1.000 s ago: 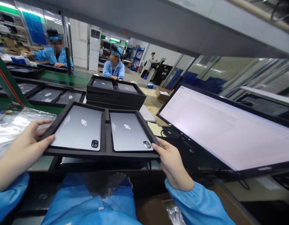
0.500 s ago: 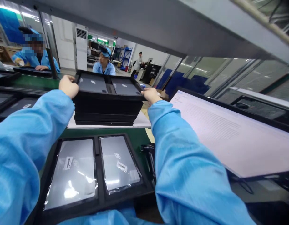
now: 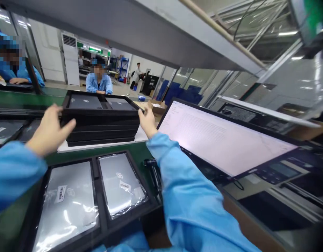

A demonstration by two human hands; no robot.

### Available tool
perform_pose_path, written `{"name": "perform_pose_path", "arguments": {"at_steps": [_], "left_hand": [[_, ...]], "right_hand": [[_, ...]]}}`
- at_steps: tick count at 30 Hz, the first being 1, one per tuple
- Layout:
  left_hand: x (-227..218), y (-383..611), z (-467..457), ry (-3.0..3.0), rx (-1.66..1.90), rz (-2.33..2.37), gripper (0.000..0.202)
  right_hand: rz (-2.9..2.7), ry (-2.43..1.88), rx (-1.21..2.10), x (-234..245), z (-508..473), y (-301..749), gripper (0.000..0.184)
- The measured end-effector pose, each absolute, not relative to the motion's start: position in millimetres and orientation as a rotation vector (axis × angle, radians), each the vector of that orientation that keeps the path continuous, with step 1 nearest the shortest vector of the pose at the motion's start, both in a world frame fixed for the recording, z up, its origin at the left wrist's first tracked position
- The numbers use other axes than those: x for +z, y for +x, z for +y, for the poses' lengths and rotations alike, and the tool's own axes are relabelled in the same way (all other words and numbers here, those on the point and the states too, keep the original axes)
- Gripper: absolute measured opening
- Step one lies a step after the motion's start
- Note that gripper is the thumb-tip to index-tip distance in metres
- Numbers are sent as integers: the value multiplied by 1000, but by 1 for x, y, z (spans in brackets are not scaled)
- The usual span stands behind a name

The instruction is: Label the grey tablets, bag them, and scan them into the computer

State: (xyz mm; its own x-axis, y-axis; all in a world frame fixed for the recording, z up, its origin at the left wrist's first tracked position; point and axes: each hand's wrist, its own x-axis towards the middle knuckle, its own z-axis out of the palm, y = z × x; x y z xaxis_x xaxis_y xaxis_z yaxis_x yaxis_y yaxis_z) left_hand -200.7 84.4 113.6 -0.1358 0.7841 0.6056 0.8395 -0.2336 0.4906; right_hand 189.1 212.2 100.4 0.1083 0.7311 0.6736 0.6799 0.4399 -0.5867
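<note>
A stack of black foam trays [image 3: 103, 127] stands on a white sheet on the green belt; its top tray holds two grey tablets [image 3: 84, 102]. My left hand [image 3: 48, 131] hovers just left of the stack, fingers spread, holding nothing. At the stack's right corner is my right hand [image 3: 147, 120], fingers loosely apart, touching or just off the top tray's edge. Closer to me lies another black tray [image 3: 97, 196] with two tablets wrapped in clear plastic [image 3: 121, 182].
A large lit monitor [image 3: 219, 140] tilts at my right. More trays [image 3: 9, 127] lie on the belt at left. People in blue coats sit across the line [image 3: 98, 82]. A grey shelf beam [image 3: 151, 31] runs overhead.
I carried the tray of two tablets forward and set it on top of the stack. Both hands have now come off its edges and drawn slightly back.
</note>
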Motion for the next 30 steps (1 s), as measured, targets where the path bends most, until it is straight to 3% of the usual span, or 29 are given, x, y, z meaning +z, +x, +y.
{"name": "perform_pose_path", "arguments": {"at_steps": [2, 3, 6, 8, 12, 16, 20, 23, 26, 30], "left_hand": [[62, -199, 2, -2407, -1039, -1704, 51], [32, -198, -39, -2616, -854, -1676, 40], [-46, -184, -136, -2695, -433, -1808, 51], [-70, -166, -166, -2640, -225, -1863, 53], [-61, -134, -166, -2493, -316, -1544, 37], [-44, -142, -177, -2398, -620, -1233, 30], [-50, -186, -218, -2384, -832, -1038, 24], [-53, -215, -233, -2445, -851, -979, 25], [-46, -223, -223, -2545, -739, -902, 30], [-31, -222, -184, -2482, -621, -776, 33]], "right_hand": [[-1614, -1296, 105, 63, 140, 196, 49], [-1695, -1306, 138, 42, 102, 202, 54], [-1938, -1366, 280, -11, 5, 218, 61], [-2041, -1452, 405, -29, -31, 223, 66], [-2016, -1634, 705, -31, -42, 210, 79], [-1571, -1762, 1028, -23, -44, 201, 86], [-1065, -1628, 1567, -38, -83, 208, 73], [-889, -1460, 1846, -53, -116, 202, 44], [-770, -1401, 1820, -59, -134, 184, 28], [-775, -1195, 1495, -60, -149, 167, 39]]}}
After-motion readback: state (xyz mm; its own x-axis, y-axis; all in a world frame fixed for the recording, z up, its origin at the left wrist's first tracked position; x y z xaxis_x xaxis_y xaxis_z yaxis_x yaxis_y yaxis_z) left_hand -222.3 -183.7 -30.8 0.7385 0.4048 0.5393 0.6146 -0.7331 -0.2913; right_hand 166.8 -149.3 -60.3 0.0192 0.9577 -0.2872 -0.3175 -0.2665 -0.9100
